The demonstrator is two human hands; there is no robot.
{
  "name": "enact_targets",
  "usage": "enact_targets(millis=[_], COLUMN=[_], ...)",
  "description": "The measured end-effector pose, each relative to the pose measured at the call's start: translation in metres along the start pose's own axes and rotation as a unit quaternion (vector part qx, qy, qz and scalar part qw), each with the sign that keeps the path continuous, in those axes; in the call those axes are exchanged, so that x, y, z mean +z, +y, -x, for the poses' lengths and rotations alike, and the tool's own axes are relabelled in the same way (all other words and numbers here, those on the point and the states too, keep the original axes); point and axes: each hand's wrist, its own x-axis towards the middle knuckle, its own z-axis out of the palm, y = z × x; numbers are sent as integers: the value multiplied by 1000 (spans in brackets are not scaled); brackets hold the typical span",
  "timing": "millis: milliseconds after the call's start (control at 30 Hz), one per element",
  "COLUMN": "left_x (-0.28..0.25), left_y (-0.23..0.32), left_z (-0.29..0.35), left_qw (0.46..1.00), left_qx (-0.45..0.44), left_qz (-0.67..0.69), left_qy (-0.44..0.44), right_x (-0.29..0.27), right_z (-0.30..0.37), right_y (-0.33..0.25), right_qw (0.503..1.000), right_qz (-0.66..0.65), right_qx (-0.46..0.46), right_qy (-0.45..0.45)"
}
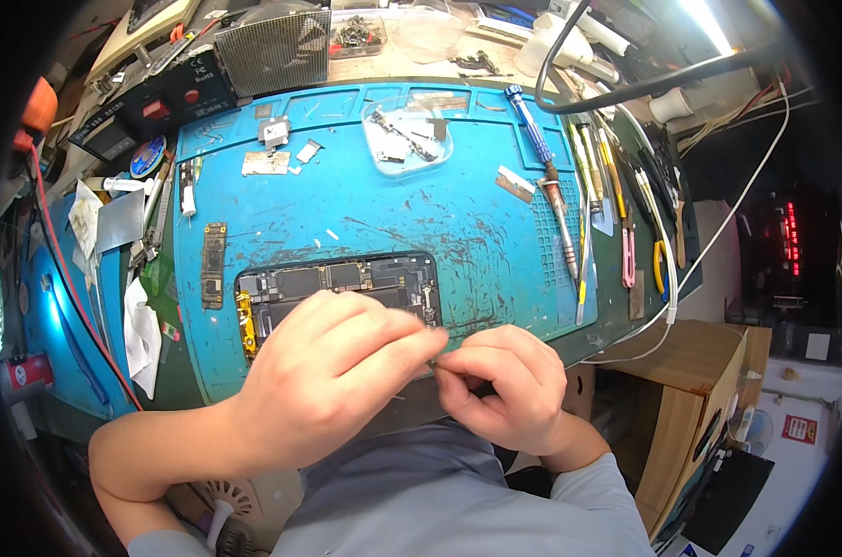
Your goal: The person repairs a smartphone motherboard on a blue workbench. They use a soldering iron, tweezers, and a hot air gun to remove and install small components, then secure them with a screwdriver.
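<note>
My left hand (pixel 333 376) and my right hand (pixel 509 385) meet at their fingertips above the near edge of the blue mat. Both are closed in a pinch. Between the fingertips there is a tiny bit of something, too small to name. Just beyond my left hand lies an opened phone (pixel 347 275), its circuit boards bare and a yellow-gold strip (pixel 246 320) along its left side. My left hand covers the phone's lower middle. To the phone's left a narrow dark circuit board (pixel 214 265) rests on the mat.
On the blue mat (pixel 476 223) stands a clear plastic dish (pixel 408 139) of small parts. A blue-handled screwdriver (pixel 529 125) lies at the right beside several tweezers and pliers. White tissue (pixel 141 334) and a solder spool (pixel 148 157) are at the left. A black cable (pixel 662 88) arches overhead.
</note>
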Motion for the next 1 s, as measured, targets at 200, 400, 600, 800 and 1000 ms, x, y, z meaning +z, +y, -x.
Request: enact_targets(millis=[200,400,600,800,1000], left_x=[-2,-1,1,7,-3], left_y=[1,0,2,5,2], left_z=[-3,-5,-5,-1,6], left_qw=[998,997,997,997,996], left_qx=[-3,1,3,-49,-32], left_qz=[44,56,67,35,-83], left_qy=[35,45,33,48,13], right_x=[-1,-2,6,2,-5], right_z=[2,5,9,14,16], right_y=[-3,-8,0,6,7], right_qw=[999,984,996,990,988], right_qz=[-48,-149,-42,48,127], right_qx=[15,100,-58,-129,-91], right_qy=[13,9,47,27,6])
